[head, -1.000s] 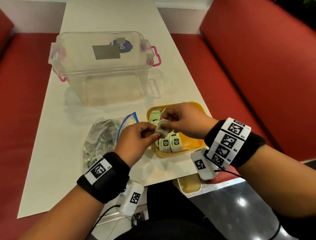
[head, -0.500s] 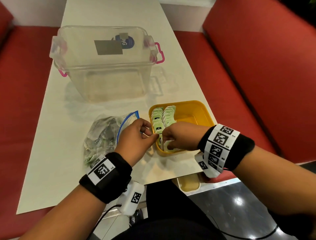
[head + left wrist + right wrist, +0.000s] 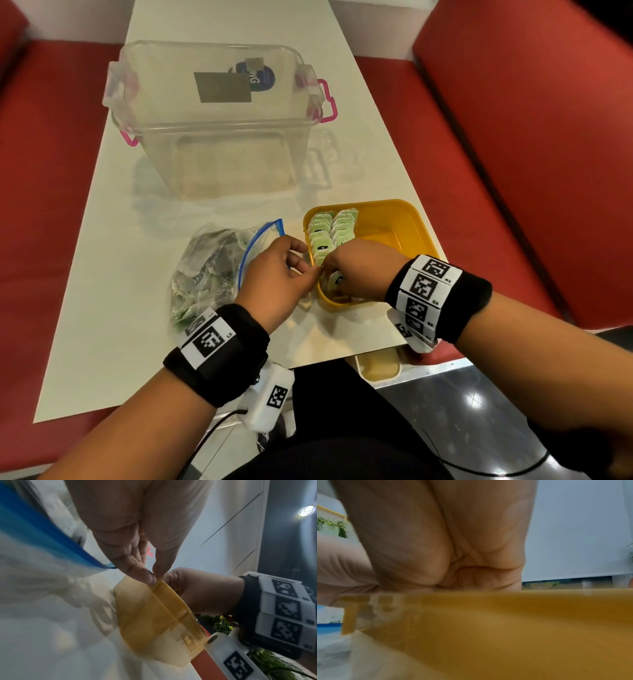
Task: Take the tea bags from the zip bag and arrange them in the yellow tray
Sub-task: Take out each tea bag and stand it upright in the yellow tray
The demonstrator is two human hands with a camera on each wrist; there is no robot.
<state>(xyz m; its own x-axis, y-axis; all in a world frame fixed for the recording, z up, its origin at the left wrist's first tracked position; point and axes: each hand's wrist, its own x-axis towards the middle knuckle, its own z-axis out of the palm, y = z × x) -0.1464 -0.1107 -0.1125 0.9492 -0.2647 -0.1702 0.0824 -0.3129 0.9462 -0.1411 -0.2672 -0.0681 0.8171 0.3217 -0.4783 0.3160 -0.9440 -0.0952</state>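
I see my right hand (image 3: 356, 267) curled down inside the yellow tray (image 3: 407, 219) at its near left corner, seemingly clamped on a tea bag (image 3: 337, 279). My left hand (image 3: 277, 274) pinches thumb to forefinger at the tray's rim; what it holds, I cannot tell. The zip bag (image 3: 209, 267) lies left of the tray.

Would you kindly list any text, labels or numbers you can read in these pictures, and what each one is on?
"L5": left wristband, beside its square marker.
"R5", "R4": right wristband, small, read with some doubt.
"DVG"-like white letters, mirrored: blue sticker on the clear plastic box; not surely readable.
Tea bag tags in the yellow tray: too small.
Grey label: blank.
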